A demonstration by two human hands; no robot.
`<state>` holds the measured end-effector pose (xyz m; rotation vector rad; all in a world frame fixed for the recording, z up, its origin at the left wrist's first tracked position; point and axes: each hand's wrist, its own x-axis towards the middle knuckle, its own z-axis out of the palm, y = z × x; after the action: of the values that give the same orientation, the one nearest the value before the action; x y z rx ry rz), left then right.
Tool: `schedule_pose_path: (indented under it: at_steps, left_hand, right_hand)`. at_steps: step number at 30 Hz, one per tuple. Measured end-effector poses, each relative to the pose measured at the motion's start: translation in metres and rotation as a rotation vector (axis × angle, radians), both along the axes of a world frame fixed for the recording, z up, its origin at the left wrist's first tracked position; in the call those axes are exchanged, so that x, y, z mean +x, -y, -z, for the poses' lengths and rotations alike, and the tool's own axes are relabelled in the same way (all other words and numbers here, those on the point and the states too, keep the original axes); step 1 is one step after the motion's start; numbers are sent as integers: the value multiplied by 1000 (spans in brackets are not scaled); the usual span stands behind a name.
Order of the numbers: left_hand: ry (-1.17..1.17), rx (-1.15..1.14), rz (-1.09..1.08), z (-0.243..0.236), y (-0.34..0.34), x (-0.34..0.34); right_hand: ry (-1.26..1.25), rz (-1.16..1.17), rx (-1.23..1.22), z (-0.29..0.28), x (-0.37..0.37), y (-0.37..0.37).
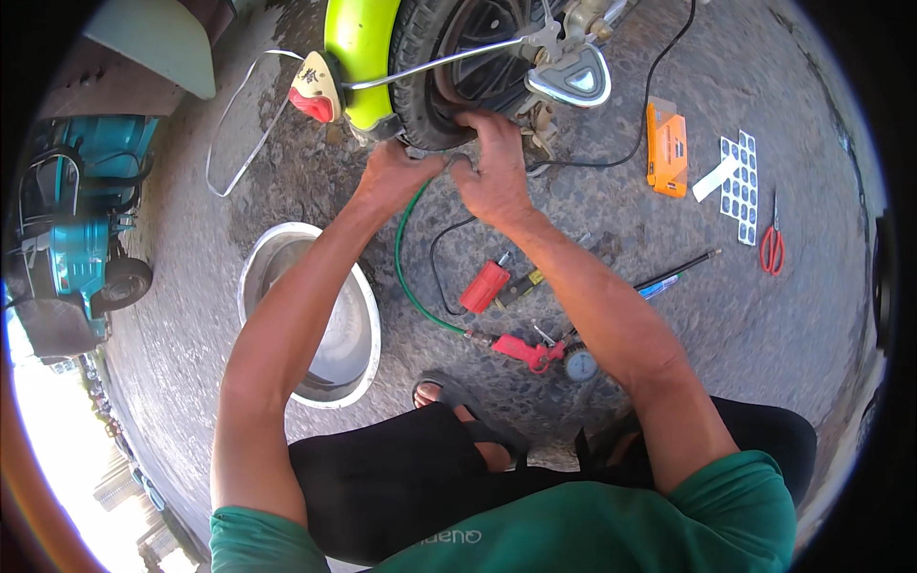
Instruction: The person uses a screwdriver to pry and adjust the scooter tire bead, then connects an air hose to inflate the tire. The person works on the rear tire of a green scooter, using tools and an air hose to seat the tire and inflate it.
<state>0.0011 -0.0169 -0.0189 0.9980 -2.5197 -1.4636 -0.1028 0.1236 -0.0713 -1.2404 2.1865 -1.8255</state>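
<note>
Both hands are at the lower edge of a black tire (pixel 413 72), on a wheel under a yellow-green fender (pixel 359 48). My left hand (pixel 394 180) is closed at the tire's bottom, its thumb beside the upper end of a green air hose (pixel 399 250); what its fingers pinch is hidden. My right hand (pixel 492 177) wraps the tire, fingers over the rim side and thumb below, close to the left thumb. From there the hose curves down to a red tire inflator gun (pixel 528 353) with a round gauge (pixel 580 364), lying on the ground.
A white-rimmed metal basin (pixel 368 315) stands left of the hose. A red block-shaped tool (pixel 484 286) lies below my hands. Rightward are an orange box (pixel 666 148), a sheet of patches (pixel 740 196) and red-handled scissors (pixel 772 250). A chrome-edged pedal (pixel 573 78) juts out by the wheel.
</note>
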Motion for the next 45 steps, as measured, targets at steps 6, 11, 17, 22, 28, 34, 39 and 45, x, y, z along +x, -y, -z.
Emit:
schedule_pose_path:
  at_steps: [6, 11, 17, 22, 28, 34, 39, 45]
  left_hand:
    - [-200, 310, -55, 12, -1, -5]
    - [-194, 257, -79, -12, 7, 5]
    - [-326, 193, -98, -44, 6, 6]
    - [-334, 181, -65, -39, -2, 16]
    - [-239, 148, -13, -37, -3, 11]
    - [-345, 86, -101, -31, -7, -5]
    - [-355, 117, -137, -34, -8, -7]
    - [-364, 55, -113, -37, -12, -9]
  right_hand:
    - [489, -41, -50, 18, 0, -10]
    - [1432, 26, -36, 9, -13, 2]
    - [1824, -101, -358, 13, -31, 45]
    - [1799, -136, -749, 25, -10, 61]
    - [1682, -86, -726, 27, -3, 64]
    - [1877, -125, -822, -11, 20, 61]
    - [1745, -11, -231, -15, 10, 37]
    - [436, 186, -26, 10, 17, 4]
